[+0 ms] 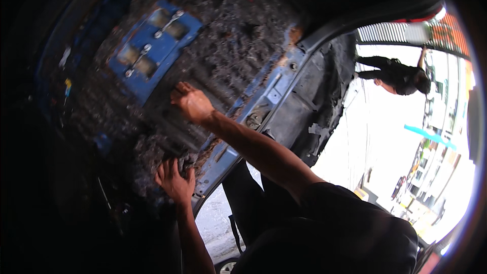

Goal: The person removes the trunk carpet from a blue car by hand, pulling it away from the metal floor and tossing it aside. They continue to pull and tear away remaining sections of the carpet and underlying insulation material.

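Note:
Matted grey-brown fibrous padding (223, 35) covers much of a vehicle's floor. My left hand (176, 185) is at the padding's torn lower edge, with a ragged grey clump between thumb and fingers. Farther up and to the right, my right hand (194, 103) is closed with curled fingers over a bare dark ribbed strip of floor. What it may hold is hidden. Just beyond it lies a blue metal panel (161, 66) with rusty worn patches. Two wrenches rest on that panel, one upper wrench (169, 24) and one lower wrench (137, 61).
A blue door sill (276, 89) with rusty edges runs along the right. Beyond it is a black torn door lining (294, 116). A small yellow-and-blue tool (67, 89) lies at the far left. Outside, a person in dark clothes (398, 75) stands on bright ground.

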The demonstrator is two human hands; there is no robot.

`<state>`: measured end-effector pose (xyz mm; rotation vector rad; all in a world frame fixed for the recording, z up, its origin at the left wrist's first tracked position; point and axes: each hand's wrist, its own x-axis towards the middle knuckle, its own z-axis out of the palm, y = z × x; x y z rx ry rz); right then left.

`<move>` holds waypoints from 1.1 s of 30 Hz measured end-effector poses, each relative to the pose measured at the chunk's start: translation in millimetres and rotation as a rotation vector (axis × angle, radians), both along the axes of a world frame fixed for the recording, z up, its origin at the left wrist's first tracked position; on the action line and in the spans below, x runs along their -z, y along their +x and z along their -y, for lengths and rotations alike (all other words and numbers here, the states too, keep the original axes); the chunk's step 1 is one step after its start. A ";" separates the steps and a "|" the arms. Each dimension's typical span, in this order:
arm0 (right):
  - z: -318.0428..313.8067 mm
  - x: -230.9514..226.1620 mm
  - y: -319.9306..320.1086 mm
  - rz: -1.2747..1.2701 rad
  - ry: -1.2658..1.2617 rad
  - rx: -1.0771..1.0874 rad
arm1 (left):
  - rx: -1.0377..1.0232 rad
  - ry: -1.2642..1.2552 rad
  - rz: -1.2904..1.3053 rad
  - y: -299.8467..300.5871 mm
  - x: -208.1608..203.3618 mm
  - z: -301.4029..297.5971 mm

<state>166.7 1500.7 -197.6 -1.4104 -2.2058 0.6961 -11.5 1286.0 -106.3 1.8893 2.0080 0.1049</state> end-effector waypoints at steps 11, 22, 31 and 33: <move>-46.3 -7.3 20.9 0.015 0.182 0.060 | 0.034 0.027 -0.085 0.4 13.4 5.6; -68.6 -11.1 98.6 0.063 0.098 0.197 | 0.040 0.054 -0.134 0.1 19.6 7.7; -44.3 -4.8 101.7 0.066 -0.069 0.044 | 0.072 0.121 -0.132 8.4 14.7 -5.1; -53.4 4.7 105.4 0.022 -0.027 0.119 | 0.016 0.008 -0.057 13.2 1.1 -11.9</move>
